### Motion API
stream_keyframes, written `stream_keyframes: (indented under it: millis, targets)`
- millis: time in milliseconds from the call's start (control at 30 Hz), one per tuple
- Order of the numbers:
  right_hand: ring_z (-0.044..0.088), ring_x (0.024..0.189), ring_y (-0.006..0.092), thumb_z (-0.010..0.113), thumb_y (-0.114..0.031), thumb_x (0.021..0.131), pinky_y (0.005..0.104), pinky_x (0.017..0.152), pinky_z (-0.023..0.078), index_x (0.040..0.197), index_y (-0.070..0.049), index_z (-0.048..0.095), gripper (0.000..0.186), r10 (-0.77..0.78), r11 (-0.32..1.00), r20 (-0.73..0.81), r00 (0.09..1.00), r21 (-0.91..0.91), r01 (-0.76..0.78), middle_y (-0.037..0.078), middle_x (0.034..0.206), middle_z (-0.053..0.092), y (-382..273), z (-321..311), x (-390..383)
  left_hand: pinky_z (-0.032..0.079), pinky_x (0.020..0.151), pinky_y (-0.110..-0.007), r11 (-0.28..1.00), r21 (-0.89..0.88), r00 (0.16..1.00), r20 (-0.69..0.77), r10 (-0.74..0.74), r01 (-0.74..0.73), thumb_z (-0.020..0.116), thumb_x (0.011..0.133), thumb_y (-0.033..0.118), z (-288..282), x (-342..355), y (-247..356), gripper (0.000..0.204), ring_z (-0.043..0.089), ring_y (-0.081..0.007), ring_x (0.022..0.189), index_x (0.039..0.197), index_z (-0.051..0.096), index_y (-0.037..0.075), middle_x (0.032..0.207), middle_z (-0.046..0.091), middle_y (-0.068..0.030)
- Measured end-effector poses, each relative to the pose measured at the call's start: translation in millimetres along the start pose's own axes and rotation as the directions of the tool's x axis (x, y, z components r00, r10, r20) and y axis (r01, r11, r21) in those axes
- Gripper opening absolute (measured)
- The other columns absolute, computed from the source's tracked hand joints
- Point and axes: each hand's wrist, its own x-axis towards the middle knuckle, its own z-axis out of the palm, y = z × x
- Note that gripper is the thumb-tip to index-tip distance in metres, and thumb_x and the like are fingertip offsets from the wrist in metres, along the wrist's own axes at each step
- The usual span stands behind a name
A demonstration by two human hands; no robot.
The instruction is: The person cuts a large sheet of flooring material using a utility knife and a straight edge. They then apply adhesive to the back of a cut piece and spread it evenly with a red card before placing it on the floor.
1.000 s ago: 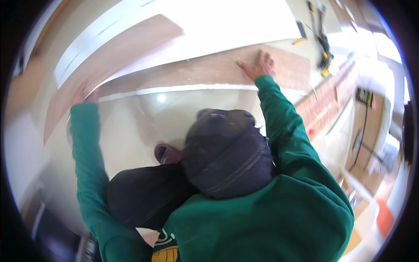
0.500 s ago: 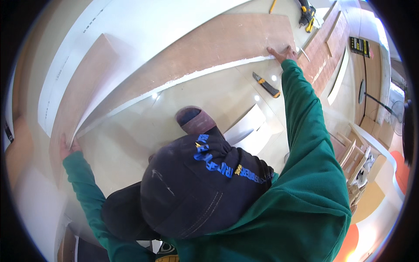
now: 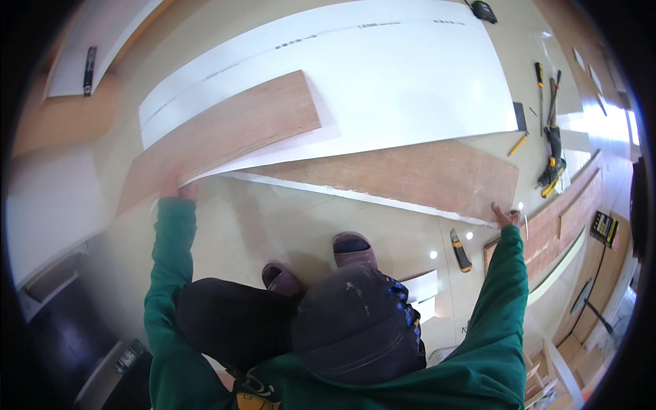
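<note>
My left hand point(image 3: 176, 188) grips the edge where a brown plywood strip point(image 3: 239, 116) lies over a large white sheet point(image 3: 383, 75); its fingers are partly hidden. My right hand point(image 3: 504, 215) is closed on the near right corner of a second plywood board point(image 3: 424, 181), which has a white-streaked edge and angles toward me, leaving a wedge of floor beside the sheet. Its left end disappears beneath the sheet. Just below that board, near my right hand, lies a yellow-and-black utility knife point(image 3: 461, 249).
Hand tools point(image 3: 550, 157), a yellow pencil point(image 3: 517, 143) and a tape measure point(image 3: 482, 10) lie at the right. Further right are more planks point(image 3: 574, 198) and a fan point(image 3: 598, 314). A white panel point(image 3: 61, 212) stands at the left. My slippered feet are on the tiled floor point(image 3: 383, 301).
My right hand has gone from spread on the board to gripping its corner, and that end has swung toward me, away from the sheet. The camera view has shifted too.
</note>
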Motion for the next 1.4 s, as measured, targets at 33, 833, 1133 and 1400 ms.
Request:
stream_keyframes:
  millis: [33, 833, 1133, 1400]
  targets:
    - [0.063, 0.109, 0.0314, 0.090, -0.053, 0.059, 0.0382, 0.093, 0.051, 0.126, 0.016, 0.049, 0.104, -0.005, 1.000, 0.051, 0.999, -0.004, 0.006, 0.026, 0.120, 0.063, -7.4, 0.9, -0.8, 0.055, 0.095, -0.042, 1.000, 0.010, 1.000, -0.025, -0.006, 0.006, 0.066, 0.086, 0.004, 6.8, -5.1, 1.3, 0.036, 0.060, -0.0282, 0.113, 0.121, 0.056, 0.003, 0.123, 0.061, -0.0132]
    - [0.057, 0.117, 0.0275, 0.067, -0.049, 0.089, 0.0411, 0.100, 0.048, 0.139, 0.000, 0.048, 0.073, 0.375, 0.581, 0.083, 0.923, 0.755, -0.304, 0.013, 0.134, 0.056, 319.2, -155.0, -335.1, 0.061, 0.084, -0.052, 0.978, -0.205, 0.999, 0.027, 0.047, -0.040, 0.069, 0.086, 0.003, -12.3, -9.4, -29.0, 0.022, 0.068, -0.0318, 0.099, 0.105, 0.061, -0.003, 0.108, 0.066, -0.0156]
    - [0.054, 0.120, 0.0358, 0.062, -0.051, 0.091, 0.0528, 0.096, 0.049, 0.143, -0.005, 0.044, 0.072, 0.574, 0.320, 0.251, 0.779, 0.807, -0.496, 0.016, 0.138, 0.052, 377.1, -32.1, -428.5, 0.061, 0.083, -0.050, 0.965, -0.263, 0.993, 0.112, 0.023, 0.007, 0.069, 0.086, 0.005, -17.8, -12.6, -61.0, 0.023, 0.068, -0.0330, 0.098, 0.105, 0.060, -0.002, 0.107, 0.066, -0.0150]
    - [0.062, 0.065, 0.0183, 0.072, -0.037, 0.088, 0.0354, 0.059, 0.052, 0.096, -0.002, 0.069, 0.036, -0.052, 0.676, 0.587, 0.808, 0.616, -0.404, 0.007, 0.079, 0.066, 263.9, 117.6, -329.1, 0.055, 0.094, -0.056, 0.934, -0.354, 0.983, 0.181, 0.022, 0.044, 0.072, 0.084, 0.006, 3.9, 0.3, -105.3, 0.027, 0.064, -0.0350, 0.107, 0.107, 0.059, 0.000, 0.110, 0.065, -0.0161]
